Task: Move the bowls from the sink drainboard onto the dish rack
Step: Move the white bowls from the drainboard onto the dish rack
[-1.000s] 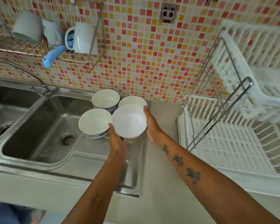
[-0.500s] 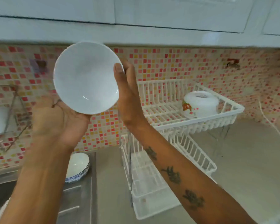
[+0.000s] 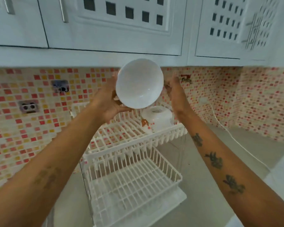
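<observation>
Now holding a white bowl [image 3: 139, 83] up in the air, above the top tier of the dish rack [image 3: 133, 141], its inside turned toward the camera. Left hand [image 3: 109, 102] cupped under and behind the bowl at its lower left edge, fingers wrapped on it, carrying the weight. Right hand [image 3: 175, 94] just beside the right rim, palm open, fingers straight and spread; cannot tell if touching the rim or a little apart. On the top tier, at its far right corner, another bowl [image 3: 157, 117] already lying upside down, with an orange mark on its side. Lower tier of the rack bare, standing on the grey counter [image 3: 203, 185]. Behind, a wall of red and yellow mosaic tiles [image 3: 23, 128] with a socket [image 3: 29, 107], and white cupboards [image 3: 115, 30] above. Tattoos visible on the right forearm.
</observation>
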Available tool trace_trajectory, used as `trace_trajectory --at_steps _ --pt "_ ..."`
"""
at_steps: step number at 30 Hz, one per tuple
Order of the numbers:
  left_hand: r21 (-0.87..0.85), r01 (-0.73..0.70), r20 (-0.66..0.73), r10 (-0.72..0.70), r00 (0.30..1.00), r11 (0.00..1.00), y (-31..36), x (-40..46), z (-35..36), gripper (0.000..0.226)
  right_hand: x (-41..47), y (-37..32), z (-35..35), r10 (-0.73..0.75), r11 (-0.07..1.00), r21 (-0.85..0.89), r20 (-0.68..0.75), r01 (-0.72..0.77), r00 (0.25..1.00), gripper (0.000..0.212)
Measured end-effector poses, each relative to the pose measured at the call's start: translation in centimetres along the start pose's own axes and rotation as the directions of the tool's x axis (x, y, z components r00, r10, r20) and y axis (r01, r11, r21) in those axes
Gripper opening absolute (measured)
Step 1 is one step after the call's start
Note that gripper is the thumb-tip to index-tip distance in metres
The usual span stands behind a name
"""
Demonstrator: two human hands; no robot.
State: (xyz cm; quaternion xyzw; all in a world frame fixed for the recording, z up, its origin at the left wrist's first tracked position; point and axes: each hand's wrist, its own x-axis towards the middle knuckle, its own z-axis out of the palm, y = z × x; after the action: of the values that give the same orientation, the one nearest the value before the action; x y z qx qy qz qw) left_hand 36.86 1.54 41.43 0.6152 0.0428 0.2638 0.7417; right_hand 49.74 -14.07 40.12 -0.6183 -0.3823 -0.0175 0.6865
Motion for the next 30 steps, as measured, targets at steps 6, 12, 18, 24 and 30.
trace_trajectory --at_steps 6,12,18,24,30 --pt "0.434 -0.337 0.143 0.306 0.941 0.835 -3.0 4.4 2.9 0.043 2.8 0.5 -3.6 0.327 0.932 -0.195 0.088 -0.306 0.941 0.073" --pt "0.632 -0.467 0.316 0.345 0.884 0.618 -7.0 6.7 3.4 0.06 4.9 4.7 -4.6 0.426 0.887 -0.207 0.026 -0.412 0.904 0.056" --pt "0.748 -0.455 0.377 0.254 0.891 0.483 -9.4 7.2 2.3 0.064 4.7 7.6 -4.4 0.495 0.851 -0.225 0.037 -0.475 0.868 0.072" --pt "0.771 -0.426 0.355 0.236 0.905 0.473 -10.6 7.2 2.8 0.08 4.8 8.7 -4.1 0.482 0.85 -0.225 -0.029 -0.475 0.876 0.052" --pt "0.814 -0.331 0.281 0.175 0.944 0.478 -10.9 7.2 2.6 0.087 4.6 8.7 -4.1 0.481 0.842 -0.275 -0.005 -0.464 0.877 0.047"
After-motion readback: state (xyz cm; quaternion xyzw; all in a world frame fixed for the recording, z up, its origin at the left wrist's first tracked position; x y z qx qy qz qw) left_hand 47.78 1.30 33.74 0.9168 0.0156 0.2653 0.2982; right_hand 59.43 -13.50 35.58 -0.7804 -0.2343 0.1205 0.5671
